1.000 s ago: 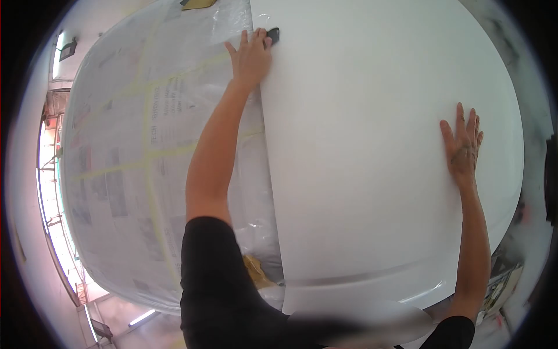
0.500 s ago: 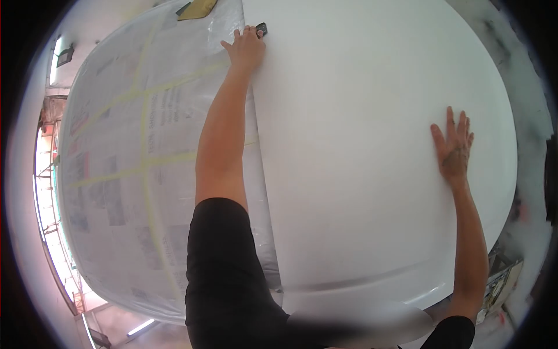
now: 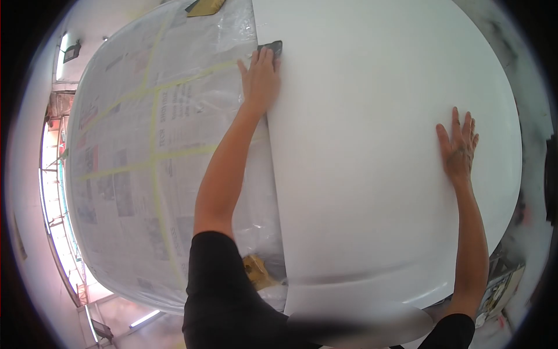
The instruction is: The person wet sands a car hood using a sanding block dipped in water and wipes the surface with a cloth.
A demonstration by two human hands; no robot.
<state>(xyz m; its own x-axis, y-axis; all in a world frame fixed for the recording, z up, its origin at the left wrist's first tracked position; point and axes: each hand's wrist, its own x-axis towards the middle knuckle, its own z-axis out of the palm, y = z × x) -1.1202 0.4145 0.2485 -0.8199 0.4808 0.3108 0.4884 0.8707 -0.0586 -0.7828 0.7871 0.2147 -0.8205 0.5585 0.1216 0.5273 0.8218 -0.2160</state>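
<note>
My left hand (image 3: 261, 78) presses a dark sheet of sandpaper (image 3: 274, 47) along the left edge of a large white car body panel (image 3: 360, 174). Its fingers lie over the sheet and hide part of it; the thumb sticks out to the left. Farther right, my right hand (image 3: 459, 154) rests flat on the panel with spread fingers and holds nothing. Grey marks show on the back of that hand. Beside the panel's left edge lies a masking cover (image 3: 133, 192) of newspaper under clear plastic, joined with yellow tape.
A brown folded piece (image 3: 206, 7) with a dark one sits on the cover at the top. Another brown piece (image 3: 258, 270) lies by my left sleeve. Scaffold-like framing (image 3: 55, 198) shows at far left; shelf-like clutter (image 3: 503, 291) is at lower right.
The left hand and its dark sheet have moved down in view and slightly right, with more of the sheet showing. The lower brown piece has come into sight. The right hand stays nearly still.
</note>
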